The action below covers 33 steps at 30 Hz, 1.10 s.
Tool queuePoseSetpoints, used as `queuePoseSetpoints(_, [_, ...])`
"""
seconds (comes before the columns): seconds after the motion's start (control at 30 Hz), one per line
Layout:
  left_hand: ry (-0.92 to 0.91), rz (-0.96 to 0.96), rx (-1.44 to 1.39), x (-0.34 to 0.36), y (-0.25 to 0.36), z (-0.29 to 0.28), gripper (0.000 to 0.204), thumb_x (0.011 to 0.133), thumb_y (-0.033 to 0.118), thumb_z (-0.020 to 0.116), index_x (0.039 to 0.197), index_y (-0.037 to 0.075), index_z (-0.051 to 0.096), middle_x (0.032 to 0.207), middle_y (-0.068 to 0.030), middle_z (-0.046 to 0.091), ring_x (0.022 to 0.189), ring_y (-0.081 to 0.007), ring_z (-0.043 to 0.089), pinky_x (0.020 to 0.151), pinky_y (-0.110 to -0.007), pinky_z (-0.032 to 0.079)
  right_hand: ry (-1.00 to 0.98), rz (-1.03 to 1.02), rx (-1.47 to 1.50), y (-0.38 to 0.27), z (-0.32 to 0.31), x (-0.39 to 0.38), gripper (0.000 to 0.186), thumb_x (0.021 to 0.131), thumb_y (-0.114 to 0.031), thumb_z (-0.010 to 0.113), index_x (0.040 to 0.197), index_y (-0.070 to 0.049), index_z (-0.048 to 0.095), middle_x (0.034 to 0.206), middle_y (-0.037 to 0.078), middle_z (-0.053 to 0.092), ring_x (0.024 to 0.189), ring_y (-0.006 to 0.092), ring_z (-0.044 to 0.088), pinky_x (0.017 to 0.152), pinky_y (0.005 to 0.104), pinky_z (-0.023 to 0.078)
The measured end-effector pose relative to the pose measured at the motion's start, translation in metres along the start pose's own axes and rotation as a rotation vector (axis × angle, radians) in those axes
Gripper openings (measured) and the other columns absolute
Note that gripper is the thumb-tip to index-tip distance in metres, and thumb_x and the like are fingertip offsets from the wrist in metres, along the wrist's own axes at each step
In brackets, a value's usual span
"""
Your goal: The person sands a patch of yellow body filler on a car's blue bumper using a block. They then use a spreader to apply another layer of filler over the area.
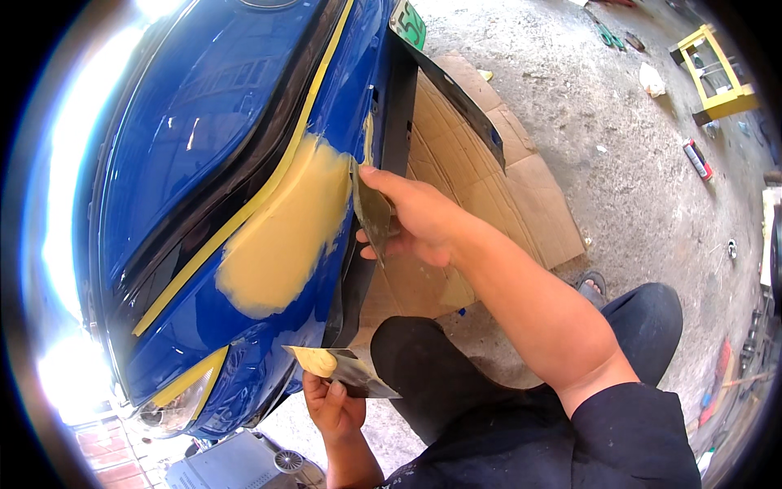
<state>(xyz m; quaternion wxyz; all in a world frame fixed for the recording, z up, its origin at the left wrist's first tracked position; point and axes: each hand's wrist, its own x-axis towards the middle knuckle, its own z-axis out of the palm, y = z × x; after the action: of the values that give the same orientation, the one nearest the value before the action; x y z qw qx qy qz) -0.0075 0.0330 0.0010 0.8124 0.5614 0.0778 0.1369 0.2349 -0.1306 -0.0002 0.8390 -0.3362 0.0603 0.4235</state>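
A smooth patch of yellow body filler (281,232) covers part of the blue car bumper (195,306). My right hand (411,216) grips a thin, dark putty spreader (372,210), thumb on one face and fingers around the other side. The spreader's edge is at the right border of the patch; whether it presses on the surface I cannot tell. Lower down, my left hand (334,407) pinches a flat metal plate (358,376) by its near edge. A lump of yellow filler (316,360) lies on that plate's left end.
Yellow masking tape (244,213) runs along the panel gap, and more tape (189,379) borders the lamp. Flattened cardboard (497,196) lies under the bumper on the concrete floor. Farther right are a yellow stand (717,77) and a spray can (697,160). A grey case (224,463) sits at lower left.
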Motion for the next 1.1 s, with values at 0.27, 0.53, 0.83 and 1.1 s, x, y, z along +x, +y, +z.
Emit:
queuePoseSetpoints(0.27, [-0.013, -0.009, -0.015, -0.001, 0.003, -0.003, 0.052, 0.084, 0.004, 0.060, 0.132, 0.000, 0.040, 0.130, -0.0155, 0.052, 0.118, -0.0274, 0.053, 0.102, -0.041, 0.040, 0.024, -0.008, -0.002, -0.004, 0.005, -0.002, 0.052, 0.093, -0.048, 0.049, 0.123, -0.006, 0.050, 0.105, 0.011, 0.053, 0.083, 0.0238, 0.055, 0.073, 0.0403, 0.056])
queuePoseSetpoints(0.53, [-0.012, 0.005, -0.030, -0.001, 0.005, -0.008, 0.049, 0.084, 0.004, 0.062, 0.129, 0.001, 0.044, 0.127, -0.0162, 0.054, 0.117, -0.0284, 0.054, 0.102, -0.042, 0.040, 0.032, 0.021, -0.024, -0.007, 0.013, 0.002, 0.052, 0.093, -0.047, 0.049, 0.122, -0.004, 0.048, 0.106, 0.013, 0.053, 0.089, 0.0271, 0.057, 0.076, 0.0433, 0.055])
queuePoseSetpoints(0.83, [0.017, -0.014, -0.060, -0.004, 0.006, -0.017, 0.049, 0.084, 0.003, 0.060, 0.130, 0.002, 0.042, 0.126, -0.0151, 0.054, 0.109, -0.0268, 0.058, 0.094, -0.040, 0.047, 0.016, -0.147, -0.249, 0.015, 0.037, 0.004, 0.060, 0.093, -0.048, 0.042, 0.130, -0.002, 0.046, 0.103, 0.011, 0.059, 0.087, 0.0204, 0.058, 0.070, 0.0358, 0.052])
queuePoseSetpoints(1.1, [0.067, 0.108, -0.042, 0.003, 0.016, -0.011, 0.051, 0.086, 0.001, 0.054, 0.135, 0.002, 0.037, 0.131, -0.0145, 0.050, 0.118, -0.0243, 0.052, 0.101, -0.038, 0.042, 0.056, -0.472, -0.759, 0.052, 0.034, -0.025, 0.068, 0.093, -0.042, 0.047, 0.139, 0.007, 0.033, 0.128, 0.033, 0.042, 0.119, 0.0430, 0.045, 0.102, 0.0379, 0.036])
